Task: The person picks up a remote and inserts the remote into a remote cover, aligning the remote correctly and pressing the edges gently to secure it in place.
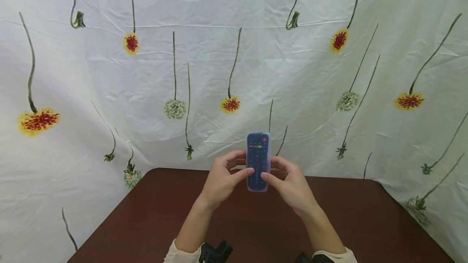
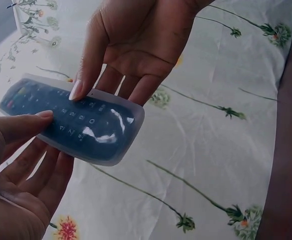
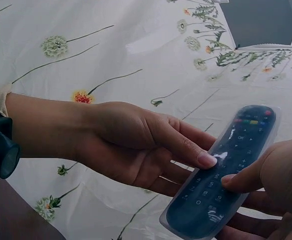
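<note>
Both hands hold a remote control [image 1: 258, 157] upright above the table, its button face toward the head camera. It is dark blue with small buttons and sits in a clear, shiny cover. My left hand [image 1: 224, 177] grips its left edge, thumb on the buttons and fingers behind. The right hand [image 1: 290, 181] grips the opposite edge the same way, its thumb near the lower buttons. In the left wrist view, glare lies on the cover of the remote [image 2: 98, 127]. The right wrist view shows the remote's [image 3: 200, 200] colored buttons at its far end. Some fingertips are hidden behind it.
A dark reddish-brown table [image 1: 164, 222] lies below the hands. Behind it hangs a white cloth [image 1: 204, 3] printed with flowers and stems. A black wrist device [image 1: 215, 251] sits by the left sleeve cuff, and another dark device [image 1: 321, 258] by the right.
</note>
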A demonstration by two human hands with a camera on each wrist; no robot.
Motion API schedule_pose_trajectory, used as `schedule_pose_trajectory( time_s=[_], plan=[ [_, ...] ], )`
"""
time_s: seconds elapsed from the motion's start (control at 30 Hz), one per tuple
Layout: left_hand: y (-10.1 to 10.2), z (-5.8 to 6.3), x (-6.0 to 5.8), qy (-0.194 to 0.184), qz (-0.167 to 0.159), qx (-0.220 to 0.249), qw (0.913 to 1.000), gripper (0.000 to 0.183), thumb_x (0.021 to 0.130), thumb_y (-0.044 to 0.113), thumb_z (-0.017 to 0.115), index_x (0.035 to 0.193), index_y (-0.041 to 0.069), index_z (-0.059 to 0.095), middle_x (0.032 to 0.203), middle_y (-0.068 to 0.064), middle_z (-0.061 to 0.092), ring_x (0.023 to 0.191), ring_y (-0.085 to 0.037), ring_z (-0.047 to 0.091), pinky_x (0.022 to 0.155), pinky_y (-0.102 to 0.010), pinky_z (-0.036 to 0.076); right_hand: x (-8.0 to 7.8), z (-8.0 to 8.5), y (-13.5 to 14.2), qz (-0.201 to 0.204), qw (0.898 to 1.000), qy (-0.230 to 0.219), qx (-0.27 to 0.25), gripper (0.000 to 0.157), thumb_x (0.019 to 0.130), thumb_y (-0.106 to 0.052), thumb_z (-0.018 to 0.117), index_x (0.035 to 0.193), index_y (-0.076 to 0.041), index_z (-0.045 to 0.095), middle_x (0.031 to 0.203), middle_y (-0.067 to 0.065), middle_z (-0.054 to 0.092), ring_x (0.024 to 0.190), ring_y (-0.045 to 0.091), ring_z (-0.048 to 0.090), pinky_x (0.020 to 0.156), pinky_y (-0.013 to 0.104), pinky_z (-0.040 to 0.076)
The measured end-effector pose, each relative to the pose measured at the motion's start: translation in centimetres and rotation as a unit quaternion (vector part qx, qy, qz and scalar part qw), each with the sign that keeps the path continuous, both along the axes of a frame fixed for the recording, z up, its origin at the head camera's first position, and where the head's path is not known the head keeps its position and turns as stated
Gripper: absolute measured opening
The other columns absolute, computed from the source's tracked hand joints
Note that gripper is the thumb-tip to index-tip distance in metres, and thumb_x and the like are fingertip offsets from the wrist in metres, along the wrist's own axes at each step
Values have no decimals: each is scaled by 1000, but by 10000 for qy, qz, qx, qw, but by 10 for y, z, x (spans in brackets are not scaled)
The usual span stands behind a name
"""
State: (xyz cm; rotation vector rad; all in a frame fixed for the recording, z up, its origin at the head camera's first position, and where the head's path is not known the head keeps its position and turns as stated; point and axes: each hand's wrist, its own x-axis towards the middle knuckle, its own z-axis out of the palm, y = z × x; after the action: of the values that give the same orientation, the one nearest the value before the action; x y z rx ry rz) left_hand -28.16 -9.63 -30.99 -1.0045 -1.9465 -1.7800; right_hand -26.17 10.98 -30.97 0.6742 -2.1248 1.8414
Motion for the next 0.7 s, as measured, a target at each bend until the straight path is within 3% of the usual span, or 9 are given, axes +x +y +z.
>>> schedule_pose_trajectory(
  time_s=[0.3,0.7],
  plan=[
    [-4,0,-1,39,-98,-45,9999,38,92,0,77,129,1,69,120,-9,70,112,-26,67,91,-46,57,-4,-3,1,342,9993,90,-99,35,93,5,72,127,-2,68,123,16,68,112,35,68,90,44,56],
    [-5,2,0,79,-199,-58,9998,38,91,0,78,129,1,70,120,-8,71,110,-25,67,89,-41,58,-6,-3,3,708,9969,22,-338,37,94,6,71,130,2,65,125,18,67,112,34,68,89,40,56]
  ],
)
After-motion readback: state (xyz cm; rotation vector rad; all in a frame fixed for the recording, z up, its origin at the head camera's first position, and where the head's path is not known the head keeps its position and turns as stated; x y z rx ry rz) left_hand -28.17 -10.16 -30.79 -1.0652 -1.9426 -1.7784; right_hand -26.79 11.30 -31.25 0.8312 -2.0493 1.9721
